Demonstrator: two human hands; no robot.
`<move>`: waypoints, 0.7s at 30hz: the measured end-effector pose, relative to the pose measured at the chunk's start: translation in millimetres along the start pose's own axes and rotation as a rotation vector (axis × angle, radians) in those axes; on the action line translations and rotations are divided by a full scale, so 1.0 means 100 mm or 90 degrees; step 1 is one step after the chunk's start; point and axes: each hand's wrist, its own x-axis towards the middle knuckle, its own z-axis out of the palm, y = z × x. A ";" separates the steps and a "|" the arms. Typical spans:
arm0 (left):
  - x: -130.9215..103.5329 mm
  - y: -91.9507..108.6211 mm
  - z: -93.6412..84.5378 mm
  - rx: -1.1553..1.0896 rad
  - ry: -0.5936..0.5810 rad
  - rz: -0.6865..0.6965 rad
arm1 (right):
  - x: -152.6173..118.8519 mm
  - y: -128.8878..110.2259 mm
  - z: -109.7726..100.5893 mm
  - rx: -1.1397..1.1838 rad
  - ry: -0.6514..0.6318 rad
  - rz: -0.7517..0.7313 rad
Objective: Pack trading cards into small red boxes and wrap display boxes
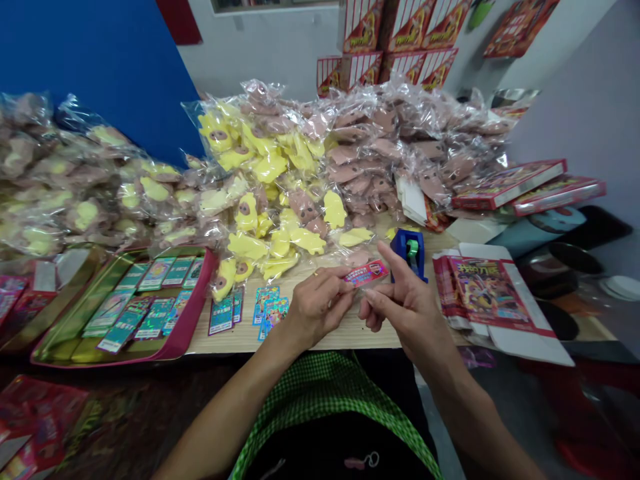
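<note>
My left hand [323,303] pinches a small shiny red and pink card packet [369,273] by its left end, above the table edge. My right hand [400,300] is at the packet's right side, its index finger stretched out and its other fingers curled in. The right thumb tip is close to the packet's lower edge; whether it grips the packet or something small is hidden. Just behind the right hand stands a blue tape dispenser [413,250] with a green roll. Teal cards [223,313] and blue picture cards [273,310] lie left of my left hand.
A gold-lined pink tray [197,313] with several cards stands on the left. Bagged yellow toys [270,167] and bagged brownish-pink toys [370,160] are heaped behind. To the right lies a flattened red and white box [493,293]; red boxes [510,183] are stacked beyond it.
</note>
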 end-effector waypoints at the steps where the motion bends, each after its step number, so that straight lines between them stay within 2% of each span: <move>1: 0.00 0.00 -0.01 0.002 0.000 0.000 | 0.02 0.00 0.01 0.007 0.000 0.009; 6: -0.01 0.02 -0.01 0.008 -0.003 -0.006 | 0.09 0.09 0.08 0.055 0.070 0.070; 10: 0.00 0.01 -0.02 0.014 -0.027 0.007 | 0.05 0.17 0.13 0.114 0.130 0.061; 16: 0.10 0.00 -0.09 -0.017 -0.082 0.003 | 0.02 0.21 0.12 0.140 0.088 0.031; 21: 0.24 0.08 -0.12 -0.062 -0.116 -0.082 | 0.06 0.25 0.14 0.112 0.093 0.012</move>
